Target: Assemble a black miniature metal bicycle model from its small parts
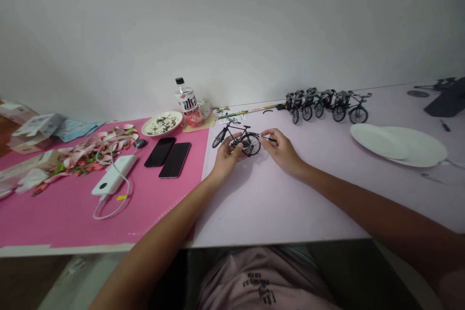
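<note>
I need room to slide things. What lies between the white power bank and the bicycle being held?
A dark phone beside a second phone, on the pink mat; head view.

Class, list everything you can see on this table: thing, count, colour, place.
Model bicycle: one, black, between both hands, table middle.
Bicycle row: about five, dark, by wall.
Phones: two, black, on pink mat.
Power bank: one, white, cabled, on mat.
Bottle: one, clear, black cap, by wall.
Dish: one, white, beside bottle.
Plates: two, white, right side.
Flowers: bunch, pink, left of mat.
Left hand: holds bicycle's rear wheel.
Right hand: pinches thin part behind it.
</note>
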The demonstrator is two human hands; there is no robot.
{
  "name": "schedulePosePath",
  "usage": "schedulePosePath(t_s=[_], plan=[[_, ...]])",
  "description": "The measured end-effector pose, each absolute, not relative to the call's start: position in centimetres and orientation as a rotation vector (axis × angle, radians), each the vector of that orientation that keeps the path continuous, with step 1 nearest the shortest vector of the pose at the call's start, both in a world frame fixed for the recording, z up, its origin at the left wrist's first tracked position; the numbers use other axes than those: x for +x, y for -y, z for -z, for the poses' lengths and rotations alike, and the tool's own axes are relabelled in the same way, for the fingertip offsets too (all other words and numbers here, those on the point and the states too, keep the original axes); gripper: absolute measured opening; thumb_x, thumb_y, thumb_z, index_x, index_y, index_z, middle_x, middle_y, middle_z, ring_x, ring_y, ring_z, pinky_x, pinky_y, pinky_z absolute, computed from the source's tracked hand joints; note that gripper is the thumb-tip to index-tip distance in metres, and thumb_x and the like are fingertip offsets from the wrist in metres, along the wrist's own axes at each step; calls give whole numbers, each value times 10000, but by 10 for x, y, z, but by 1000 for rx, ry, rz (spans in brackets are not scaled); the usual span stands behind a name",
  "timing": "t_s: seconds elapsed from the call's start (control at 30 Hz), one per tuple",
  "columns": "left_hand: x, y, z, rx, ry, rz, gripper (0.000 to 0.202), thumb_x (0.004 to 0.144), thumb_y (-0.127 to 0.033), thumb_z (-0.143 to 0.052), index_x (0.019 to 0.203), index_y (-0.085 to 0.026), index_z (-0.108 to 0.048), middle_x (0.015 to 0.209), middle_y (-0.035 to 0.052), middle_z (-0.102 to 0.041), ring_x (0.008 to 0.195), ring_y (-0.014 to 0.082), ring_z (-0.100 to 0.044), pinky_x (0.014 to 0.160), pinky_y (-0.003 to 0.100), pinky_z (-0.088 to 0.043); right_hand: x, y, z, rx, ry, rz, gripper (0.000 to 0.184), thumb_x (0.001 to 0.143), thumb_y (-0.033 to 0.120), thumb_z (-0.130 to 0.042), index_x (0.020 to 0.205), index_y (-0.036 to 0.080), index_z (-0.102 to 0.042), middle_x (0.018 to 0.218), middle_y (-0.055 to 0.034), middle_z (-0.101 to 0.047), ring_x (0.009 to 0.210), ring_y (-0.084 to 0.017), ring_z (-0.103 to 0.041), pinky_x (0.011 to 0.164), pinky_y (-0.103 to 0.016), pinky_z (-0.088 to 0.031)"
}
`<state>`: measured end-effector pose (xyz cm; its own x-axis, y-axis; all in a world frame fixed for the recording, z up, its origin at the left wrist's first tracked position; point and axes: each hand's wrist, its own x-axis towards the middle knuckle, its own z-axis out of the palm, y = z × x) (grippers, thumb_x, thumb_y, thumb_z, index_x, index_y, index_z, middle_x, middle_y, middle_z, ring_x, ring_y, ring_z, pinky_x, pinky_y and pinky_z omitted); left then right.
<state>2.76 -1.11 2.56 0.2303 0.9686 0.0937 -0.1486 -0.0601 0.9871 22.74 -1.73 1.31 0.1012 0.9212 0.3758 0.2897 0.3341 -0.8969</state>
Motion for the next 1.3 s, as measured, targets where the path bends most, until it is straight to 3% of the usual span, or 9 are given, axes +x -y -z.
schedulePosePath(t_s=[0.13,0.27,0.47,0.63,0.73,0.83,0.93,1.13,1.3], plan=[[28,14,-28,1290,-879,-1133,725,823,-578,-780,1408,-232,-527,859,5,-673,867,171,-717,913,413,-620,226,15,-10,-1163,1443,-795,342,869,532,-681,957,201,-673,901,-38,-706,778,-181,-634,712,-299,-495],[28,15,-28,1300,-880,-1112,738,837,-601,-756,1435,-256,-493,837,-12,-654,847,165,-708,897,430,-627,224,17,-11,-1129,1428,-822,337,856,531,-698,931,204,-660,882,-32,-709,781,-188,-646,699,-295,-499],[29,21,-33,1395,-896,-1070,880,722,-447,-895,1457,-227,-464,885,15,-689,821,171,-703,850,387,-625,224,17,-11,-1142,1436,-821,389,837,579,-717,909,202,-653,869,-32,-680,772,-180,-619,701,-294,-486],[32,23,-34,1402,-950,-1128,809,737,-377,-873,1434,-211,-497,947,47,-723,767,152,-699,781,339,-632,222,20,-8,-1155,1387,-940,542,967,730,-425,921,217,-591,600,51,-447,530,-135,-435,526,-270,-386],[31,18,-33,1332,-977,-1207,803,701,-366,-888,1399,-209,-521,1023,65,-723,824,168,-716,762,332,-640,226,23,-12,-1211,1514,-790,502,1024,645,-367,1000,219,-631,633,23,-519,553,-152,-477,554,-279,-404],[28,11,-33,1264,-1007,-1280,824,663,-361,-903,1380,-206,-528,1058,77,-723,877,192,-731,756,338,-645,230,23,-17,-1330,1727,-581,330,1008,463,-488,1053,219,-706,820,-45,-708,703,-189,-626,672,-303,-465],[26,9,-35,1238,-1022,-1306,852,639,-348,-912,1381,-202,-520,1031,81,-739,913,213,-742,758,332,-637,233,20,-18,-1486,1824,-496,239,928,358,-611,1066,231,-758,960,-71,-781,816,-227,-698,728,-320,-482],[27,12,-37,1260,-1039,-1330,856,632,-349,-910,1379,-210,-517,944,55,-742,861,204,-739,723,307,-621,238,13,-14,-1615,2027,-411,180,902,378,-678,940,258,-806,904,-48,-802,772,-231,-686,687,-322,-450],[29,12,-33,1284,-1065,-1297,852,632,-349,-908,1381,-202,-530,875,31,-718,792,185,-721,712,312,-620,239,10,-7,-1649,2072,-350,185,948,373,-635,972,242,-765,862,-62,-776,704,-216,-656,640,-312,-403]])
